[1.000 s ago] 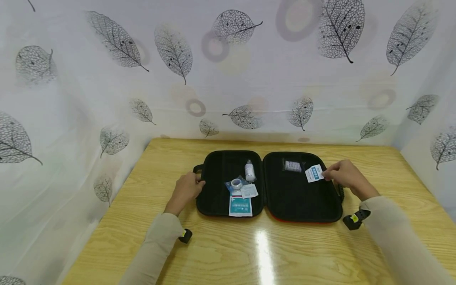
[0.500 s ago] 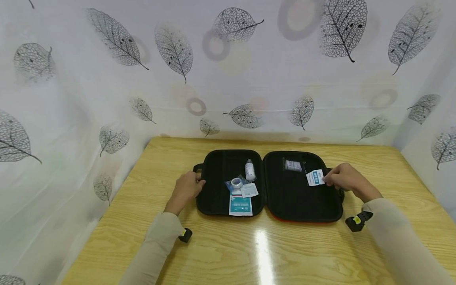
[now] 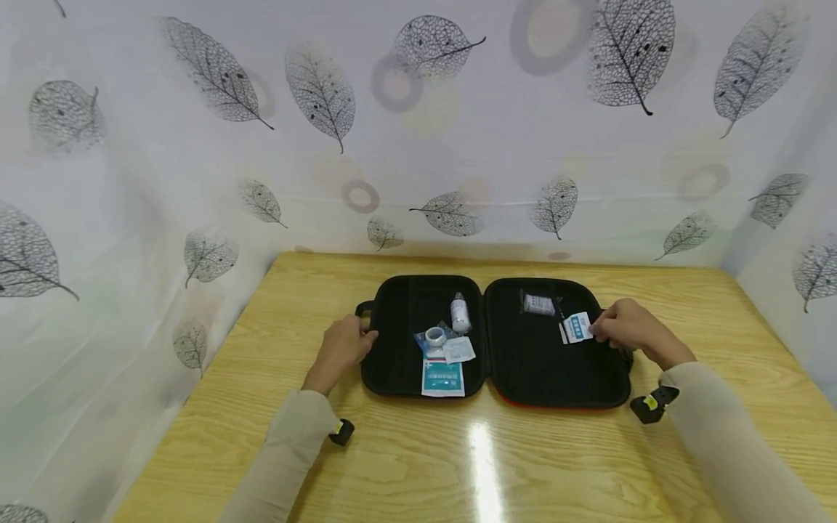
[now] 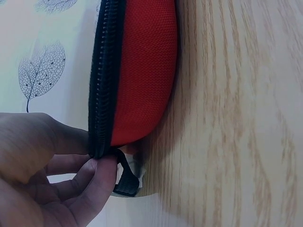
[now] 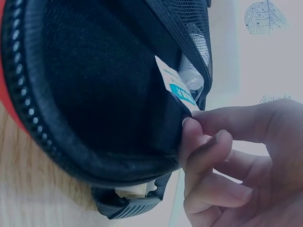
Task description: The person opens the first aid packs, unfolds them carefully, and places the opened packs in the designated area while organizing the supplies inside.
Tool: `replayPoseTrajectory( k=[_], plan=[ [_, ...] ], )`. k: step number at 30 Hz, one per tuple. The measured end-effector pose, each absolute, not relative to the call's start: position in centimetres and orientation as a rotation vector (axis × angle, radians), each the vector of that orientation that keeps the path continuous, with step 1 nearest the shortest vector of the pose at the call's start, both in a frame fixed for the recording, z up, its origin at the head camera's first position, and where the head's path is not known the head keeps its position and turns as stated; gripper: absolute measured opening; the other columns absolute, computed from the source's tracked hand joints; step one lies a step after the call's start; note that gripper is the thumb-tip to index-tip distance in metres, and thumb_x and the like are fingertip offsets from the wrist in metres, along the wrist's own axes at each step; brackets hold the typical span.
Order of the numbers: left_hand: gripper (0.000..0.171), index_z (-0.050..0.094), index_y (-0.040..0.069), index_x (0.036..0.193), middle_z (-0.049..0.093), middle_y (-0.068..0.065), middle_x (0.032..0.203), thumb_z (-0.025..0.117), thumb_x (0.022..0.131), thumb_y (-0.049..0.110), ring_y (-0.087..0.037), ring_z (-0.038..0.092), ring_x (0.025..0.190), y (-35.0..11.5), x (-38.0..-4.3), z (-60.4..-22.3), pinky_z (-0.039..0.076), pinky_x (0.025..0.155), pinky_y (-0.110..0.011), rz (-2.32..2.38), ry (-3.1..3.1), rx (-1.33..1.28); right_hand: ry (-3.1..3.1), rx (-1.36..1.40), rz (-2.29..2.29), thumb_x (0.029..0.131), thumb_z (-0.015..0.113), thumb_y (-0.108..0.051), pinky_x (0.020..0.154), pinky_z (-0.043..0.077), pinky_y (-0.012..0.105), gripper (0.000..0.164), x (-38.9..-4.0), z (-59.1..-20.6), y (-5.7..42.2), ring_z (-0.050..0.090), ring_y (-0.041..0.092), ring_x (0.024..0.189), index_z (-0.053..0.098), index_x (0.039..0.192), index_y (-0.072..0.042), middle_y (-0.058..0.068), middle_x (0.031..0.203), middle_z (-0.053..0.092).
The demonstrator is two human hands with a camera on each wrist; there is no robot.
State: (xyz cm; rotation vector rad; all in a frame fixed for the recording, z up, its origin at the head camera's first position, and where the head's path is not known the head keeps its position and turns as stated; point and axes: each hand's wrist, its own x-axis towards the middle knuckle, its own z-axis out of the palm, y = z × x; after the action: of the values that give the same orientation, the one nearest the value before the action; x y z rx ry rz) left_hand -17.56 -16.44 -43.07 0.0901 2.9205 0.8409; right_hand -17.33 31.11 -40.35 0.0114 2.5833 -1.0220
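Note:
A red soft case with a black lining (image 3: pixel 556 374) lies unfolded on the wooden table. My left hand (image 3: pixel 341 347) grips its left zippered edge (image 4: pixel 105 80), thumb on one side and fingers on the other. Over the right half, my right hand (image 3: pixel 629 328) pinches the corner of a small white-and-blue sachet (image 3: pixel 578 328) between thumb and fingertips. A thin dark line crosses the sachet near its left end. In the right wrist view the sachet (image 5: pixel 177 87) stands tilted beside a black mesh pocket (image 5: pixel 191 28).
A wrapped roll (image 3: pixel 539 304) lies at the right half's top. The left half holds a small white bottle (image 3: pixel 459 314), a tape roll (image 3: pixel 434 335), a white packet (image 3: pixel 459 349) and a teal-and-white packet (image 3: pixel 442 378). Strap handles (image 5: pixel 137 208) stick out from the case's sides.
The sachet has shifted slightly down since a second ago, then a little left, with my right hand still pinching it. My left hand stays at the case's edge.

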Motion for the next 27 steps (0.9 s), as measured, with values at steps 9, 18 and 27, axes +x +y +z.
replayPoseTrajectory(
  k=[9, 18, 27],
  plan=[
    [0.05, 0.04, 0.015, 0.057, 0.036, 0.003, 0.051, 0.065, 0.1, 0.014, -0.011, 0.036, 0.045, -16.4, -17.4, -42.9, 0.026, 0.044, -0.023, 0.846, 2.924, 0.096, 2.51, -0.024, -1.102, 0.095, 0.061, -0.011, 0.045, 0.035, 0.023, 0.022, -17.5, -40.5, 31.4, 0.046, 0.011, 0.052, 0.073, 0.089, 0.006, 0.004, 0.072, 0.059],
    [0.051, 0.037, 0.016, 0.057, 0.035, 0.003, 0.051, 0.065, 0.099, 0.015, -0.011, 0.036, 0.046, -16.4, -17.6, -43.1, 0.027, 0.045, -0.023, 0.837, 2.927, 0.1, 2.545, -0.048, -1.052, 0.094, 0.061, -0.01, 0.043, 0.034, 0.024, 0.021, -17.7, -41.3, 29.9, 0.044, 0.011, 0.049, 0.074, 0.083, 0.002, 0.002, 0.067, 0.059],
    [0.05, 0.038, 0.016, 0.057, 0.037, 0.003, 0.052, 0.065, 0.1, 0.015, -0.011, 0.038, 0.047, -16.4, -17.6, -43.1, 0.028, 0.046, -0.024, 0.832, 2.923, 0.083, 2.533, -0.047, -1.037, 0.093, 0.059, -0.007, 0.042, 0.033, 0.023, 0.02, -17.7, -41.3, 29.1, 0.045, 0.01, 0.048, 0.074, 0.085, 0.003, 0.003, 0.069, 0.062]
  ],
)
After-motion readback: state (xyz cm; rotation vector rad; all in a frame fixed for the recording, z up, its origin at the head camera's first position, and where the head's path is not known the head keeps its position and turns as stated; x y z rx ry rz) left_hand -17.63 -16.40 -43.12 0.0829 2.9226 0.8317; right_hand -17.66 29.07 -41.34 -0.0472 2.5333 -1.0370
